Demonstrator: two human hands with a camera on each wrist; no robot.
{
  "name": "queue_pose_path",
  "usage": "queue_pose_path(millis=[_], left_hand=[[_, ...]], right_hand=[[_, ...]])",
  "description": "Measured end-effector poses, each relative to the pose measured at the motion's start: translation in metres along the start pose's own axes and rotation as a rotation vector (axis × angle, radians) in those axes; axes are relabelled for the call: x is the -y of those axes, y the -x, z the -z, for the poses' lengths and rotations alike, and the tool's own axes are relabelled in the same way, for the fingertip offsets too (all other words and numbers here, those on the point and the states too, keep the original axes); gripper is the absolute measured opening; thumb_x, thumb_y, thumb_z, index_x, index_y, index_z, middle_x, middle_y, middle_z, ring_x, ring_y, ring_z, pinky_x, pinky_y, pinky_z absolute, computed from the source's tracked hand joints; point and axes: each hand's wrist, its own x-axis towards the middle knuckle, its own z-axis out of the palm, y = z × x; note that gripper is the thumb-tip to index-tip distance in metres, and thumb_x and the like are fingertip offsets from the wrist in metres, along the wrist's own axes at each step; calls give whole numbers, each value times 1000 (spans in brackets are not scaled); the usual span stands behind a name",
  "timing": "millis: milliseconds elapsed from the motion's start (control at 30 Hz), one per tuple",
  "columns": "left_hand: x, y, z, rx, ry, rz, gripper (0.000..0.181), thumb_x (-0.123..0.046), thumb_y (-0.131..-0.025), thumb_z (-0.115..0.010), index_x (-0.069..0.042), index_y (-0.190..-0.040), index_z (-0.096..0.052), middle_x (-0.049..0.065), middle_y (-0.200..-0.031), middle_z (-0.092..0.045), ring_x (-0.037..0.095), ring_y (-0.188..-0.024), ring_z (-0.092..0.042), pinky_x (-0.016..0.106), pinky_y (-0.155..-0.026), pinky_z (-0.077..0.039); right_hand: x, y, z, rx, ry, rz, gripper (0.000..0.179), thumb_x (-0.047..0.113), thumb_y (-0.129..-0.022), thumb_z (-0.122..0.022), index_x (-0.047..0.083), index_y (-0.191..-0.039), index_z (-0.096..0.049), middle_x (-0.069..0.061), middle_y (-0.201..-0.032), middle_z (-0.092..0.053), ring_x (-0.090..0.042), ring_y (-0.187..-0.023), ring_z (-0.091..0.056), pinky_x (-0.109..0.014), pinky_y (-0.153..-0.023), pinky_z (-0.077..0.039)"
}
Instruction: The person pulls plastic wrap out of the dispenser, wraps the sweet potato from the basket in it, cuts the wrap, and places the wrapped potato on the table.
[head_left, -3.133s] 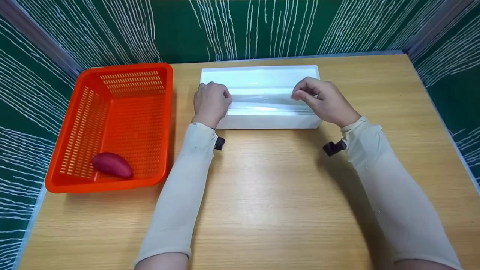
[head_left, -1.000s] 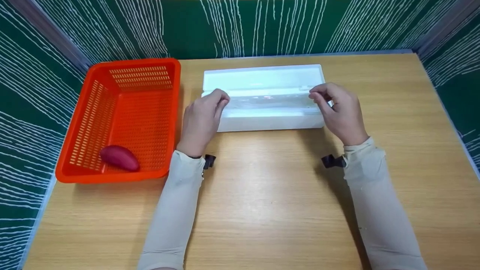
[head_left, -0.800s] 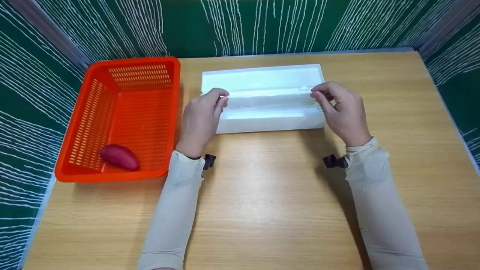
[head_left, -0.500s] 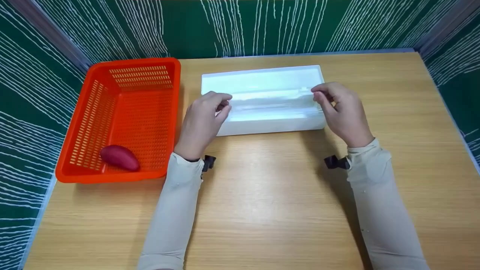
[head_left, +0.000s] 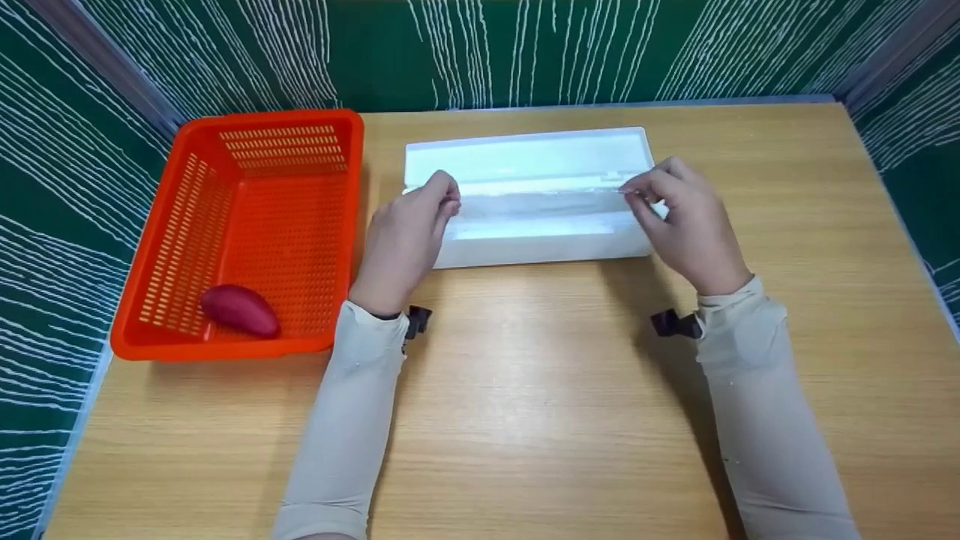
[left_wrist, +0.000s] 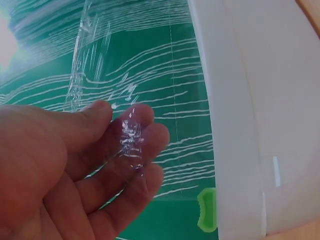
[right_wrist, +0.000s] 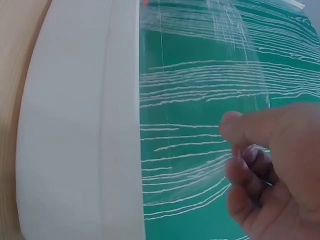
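Both our left hand [head_left: 403, 238] and right hand [head_left: 688, 229], curled, pinch clear cling film [head_left: 536, 202]. We grip wide, likely to tauten it above the white dispenser [head_left: 544, 250].

No lettering, label, brand, number or sign can be read in any of the views.
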Motion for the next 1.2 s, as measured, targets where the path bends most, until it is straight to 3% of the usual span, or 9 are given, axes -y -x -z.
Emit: queue_pose_path(millis=[167,367,500,633,700,900,1200], left_hand=[[3,2,9,84,21,9,25,-26,-102,-66,-15,-125,-66,3,-99,-73,18,-83,-61,29,-79,-54],[13,4,16,193,29,-10,37,-28,-93,-78,-16,-128,-71,2,-111,-71,20,-97,-64,31,-89,-55],[16,4,16,227,-30,16,33,-26,-91,-81,-15,-121,-75,4,-114,-71,22,-102,-64,35,-90,-54],[13,4,14,170,-76,40,13,-25,-98,-74,-15,-106,-78,2,-99,-73,22,-88,-62,35,-80,-52],[11,4,14,119,-85,52,13,-26,-102,-68,-15,-102,-75,2,-95,-71,22,-82,-60,34,-76,-49],[7,2,13,11,-96,56,16,-26,-104,-64,-13,-106,-73,4,-100,-73,23,-86,-60,35,-79,-52],[2,2,15,-61,-79,69,20,-27,-100,-70,-13,-112,-77,5,-104,-76,23,-86,-62,35,-83,-53]], right_hand=[[2,0,2,-84,-4,5,11,5,-96,-73,5,-104,-81,-9,-99,-70,-18,-90,-59,-23,-78,-41],[3,-2,4,-83,-10,-21,12,7,-95,-74,7,-105,-82,-7,-104,-77,-21,-100,-70,-12,-93,-44],[2,-1,3,-95,-25,4,12,4,-96,-72,4,-104,-81,-8,-99,-78,-14,-88,-66,-14,-80,-44],[1,0,1,-116,-29,28,11,5,-96,-72,3,-103,-81,-8,-93,-76,-6,-79,-56,-19,-70,-39],[1,1,1,-118,-30,30,11,7,-96,-72,4,-103,-81,-7,-91,-76,-6,-78,-53,-19,-68,-37],[3,2,2,-111,-23,-1,13,11,-97,-73,6,-105,-81,-6,-89,-74,-10,-76,-51,-20,-67,-36],[6,1,5,-106,-12,-38,14,11,-98,-71,6,-107,-81,-7,-92,-74,-11,-80,-53,-17,-72,-40]])
